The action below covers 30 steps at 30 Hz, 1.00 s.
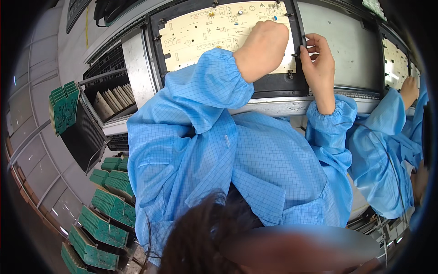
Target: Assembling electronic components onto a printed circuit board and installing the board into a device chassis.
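A cream printed circuit board (pixel 205 32) lies in a black carrier frame (pixel 273 86), with small black clips round its edge. Over the board's right half, my left hand (pixel 264 48) is closed in a fist, knuckles up. Its fingertips are hidden, so what they hold cannot be made out. My right hand (pixel 319 64) is at the frame's right edge, thumb and bent fingers apart, touching the rim beside a black clip (pixel 295 55). A few small parts stand on the board, among them a blue component (pixel 275 18) and a yellow one (pixel 211 14).
To the left, a black rack (pixel 105 86) holds upright boards, with green circuit boards (pixel 64 107) beside it. More green board stacks (pixel 109 201) stand lower left. A grey conveyor surface (pixel 349 50) lies right of the frame. Farther right, a co-worker's hand (pixel 409 90) is at another cream board (pixel 395 61).
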Each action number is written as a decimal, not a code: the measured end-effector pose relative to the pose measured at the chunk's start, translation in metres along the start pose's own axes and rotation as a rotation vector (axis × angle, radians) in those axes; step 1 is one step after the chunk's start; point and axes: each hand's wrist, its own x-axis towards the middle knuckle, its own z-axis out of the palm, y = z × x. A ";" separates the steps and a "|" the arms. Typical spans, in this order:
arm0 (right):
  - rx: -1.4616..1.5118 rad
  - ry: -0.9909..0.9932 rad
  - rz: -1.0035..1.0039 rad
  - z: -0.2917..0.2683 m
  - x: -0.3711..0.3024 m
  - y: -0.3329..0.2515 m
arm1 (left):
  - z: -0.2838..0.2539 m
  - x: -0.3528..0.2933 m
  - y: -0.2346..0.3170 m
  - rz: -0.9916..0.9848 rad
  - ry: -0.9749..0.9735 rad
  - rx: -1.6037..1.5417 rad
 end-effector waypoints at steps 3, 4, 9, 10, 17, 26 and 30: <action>-0.030 0.033 -0.062 0.000 0.004 0.003 | -0.010 -0.001 0.005 -0.103 0.025 -0.087; -0.028 0.024 -0.082 -0.003 0.006 0.008 | -0.019 -0.007 0.006 -0.123 0.083 -0.108; -0.339 0.167 -0.091 -0.074 0.023 0.050 | -0.081 -0.058 -0.016 -0.221 0.281 -0.272; -0.371 0.191 -0.043 -0.083 0.031 0.056 | -0.092 -0.082 -0.026 -0.290 0.300 -0.301; -0.423 0.335 -0.356 -0.038 0.015 -0.034 | -0.122 -0.243 -0.041 -0.809 0.698 -0.445; 0.068 -0.851 -0.810 0.141 -0.075 -0.168 | -0.085 -0.471 0.025 -1.407 1.177 0.623; 0.149 -1.033 -0.905 0.185 -0.104 -0.177 | -0.013 -0.593 0.121 -2.361 1.020 1.126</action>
